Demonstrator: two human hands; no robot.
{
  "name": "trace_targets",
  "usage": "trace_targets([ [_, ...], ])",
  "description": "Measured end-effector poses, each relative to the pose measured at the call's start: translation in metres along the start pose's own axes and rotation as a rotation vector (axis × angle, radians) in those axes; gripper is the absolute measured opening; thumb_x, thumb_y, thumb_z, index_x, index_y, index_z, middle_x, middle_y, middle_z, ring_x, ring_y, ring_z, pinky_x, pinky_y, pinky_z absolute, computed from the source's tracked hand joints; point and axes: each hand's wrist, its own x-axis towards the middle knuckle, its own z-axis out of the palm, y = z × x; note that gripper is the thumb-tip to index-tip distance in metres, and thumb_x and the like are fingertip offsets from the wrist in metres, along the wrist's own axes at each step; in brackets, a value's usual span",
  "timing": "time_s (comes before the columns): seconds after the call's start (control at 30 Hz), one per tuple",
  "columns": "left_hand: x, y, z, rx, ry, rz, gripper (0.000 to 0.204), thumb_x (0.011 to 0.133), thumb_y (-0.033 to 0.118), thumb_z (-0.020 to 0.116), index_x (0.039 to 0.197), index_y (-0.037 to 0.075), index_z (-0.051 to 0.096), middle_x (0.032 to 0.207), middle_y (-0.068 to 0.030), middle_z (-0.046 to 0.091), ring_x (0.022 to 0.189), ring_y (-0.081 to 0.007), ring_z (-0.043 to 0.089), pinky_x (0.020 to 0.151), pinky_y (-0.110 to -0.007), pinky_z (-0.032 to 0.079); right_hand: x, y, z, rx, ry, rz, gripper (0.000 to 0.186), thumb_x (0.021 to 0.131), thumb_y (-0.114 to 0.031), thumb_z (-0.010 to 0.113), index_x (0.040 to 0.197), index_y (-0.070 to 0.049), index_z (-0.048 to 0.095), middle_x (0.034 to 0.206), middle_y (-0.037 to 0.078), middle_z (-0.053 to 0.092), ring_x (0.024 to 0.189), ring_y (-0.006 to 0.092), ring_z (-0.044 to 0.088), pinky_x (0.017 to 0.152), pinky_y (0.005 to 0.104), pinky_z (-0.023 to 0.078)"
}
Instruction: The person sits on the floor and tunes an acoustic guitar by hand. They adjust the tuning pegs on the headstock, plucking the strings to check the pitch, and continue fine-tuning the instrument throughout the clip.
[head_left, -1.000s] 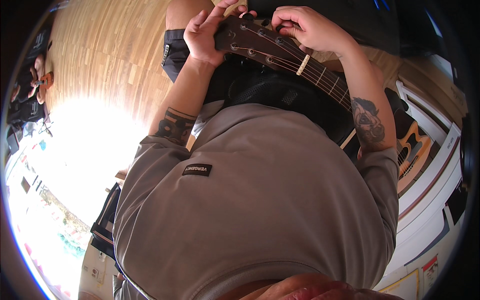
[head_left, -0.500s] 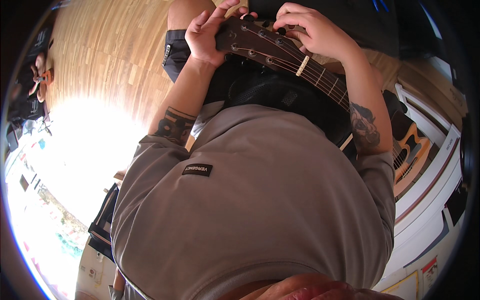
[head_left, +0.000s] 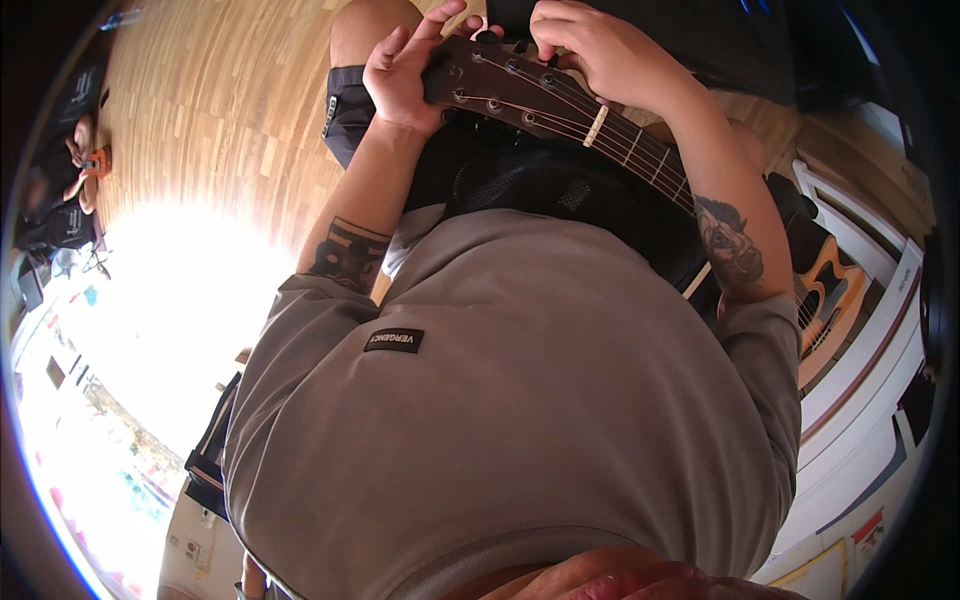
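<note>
A guitar's dark headstock (head_left: 500, 82) points up and left across my lap, with strings running over a pale nut (head_left: 596, 126) onto the fretted neck (head_left: 650, 160). My left hand (head_left: 402, 88) is against the headstock's far-left end. Its thumb and a finger stick out, while other fingers reach behind the wood and partly show past its upper edge. At that upper edge my right hand (head_left: 610, 58) has bent fingers closed around a black tuning peg (head_left: 552, 61), which they partly cover. The guitar's body is out of sight.
Another guitar (head_left: 835, 300) with a light wood top stands at the right, beside white slatted furniture (head_left: 850, 380). Wooden flooring (head_left: 230, 110) spreads at the upper left. A person (head_left: 75, 190) sits at the far left edge. Strong glare fills the left side.
My right hand has shifted slightly left and up along the headstock edge, its fingers more bent over the peg. The headstock and left hand sit slightly further left in view.
</note>
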Motion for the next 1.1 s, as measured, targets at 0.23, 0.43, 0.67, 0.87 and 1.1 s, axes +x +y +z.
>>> trace_targets([
  [0.23,0.001,0.000,-0.004,-0.027,-0.041,-0.011,0.071,0.089,0.056,0.056,0.141,0.008,0.052,0.138,-0.0189,0.051,0.137,-0.0468,0.045,0.111,-0.061,0.041,0.000,0.010,0.007,-0.061,0.047,-0.103,0.016,0.074,0.006,0.068,0.084,-0.003,0.060,0.096,0.010,0.059,0.099,0.0312,0.061,0.084,0.0413,0.052],
  [0.43,0.001,-0.001,0.003,0.005,0.012,-0.001,0.070,0.089,0.056,0.055,0.141,0.009,0.052,0.138,-0.0189,0.051,0.138,-0.0470,0.044,0.111,-0.063,0.041,-0.002,0.017,0.011,-0.175,0.139,-0.264,0.010,0.080,0.004,0.066,0.087,-0.003,0.064,0.090,0.008,0.061,0.087,0.0265,0.062,0.076,0.0387,0.053],
  [0.67,-0.001,0.000,-0.003,-0.017,0.019,-0.027,0.070,0.091,0.056,0.054,0.142,0.009,0.052,0.138,-0.0185,0.051,0.138,-0.0474,0.044,0.112,-0.063,0.040,0.003,0.008,0.001,0.109,0.022,0.004,0.012,0.072,0.005,0.067,0.077,-0.002,0.059,0.080,0.009,0.059,0.083,0.0292,0.062,0.074,0.0383,0.052],
  [0.87,0.003,0.000,-0.006,-0.077,-0.111,-0.023,0.069,0.092,0.056,0.051,0.142,0.009,0.052,0.138,-0.0182,0.050,0.139,-0.0470,0.043,0.112,-0.063,0.039,-0.009,0.040,0.020,0.335,-0.099,0.408,0.037,0.097,-0.039,0.065,0.087,-0.004,0.071,0.063,0.004,0.055,0.063,0.0141,0.050,0.062,0.0326,0.041],
  [1.1,0.002,0.000,-0.006,-0.041,-0.028,-0.019,0.069,0.093,0.056,0.048,0.142,0.008,0.052,0.139,-0.0191,0.051,0.139,-0.0468,0.043,0.113,-0.062,0.039,-0.006,0.047,0.028,0.443,-0.225,0.439,0.034,0.103,-0.038,0.053,0.094,-0.007,0.064,0.069,-0.005,0.047,0.063,0.0078,0.061,0.049,0.0286,0.060],
])
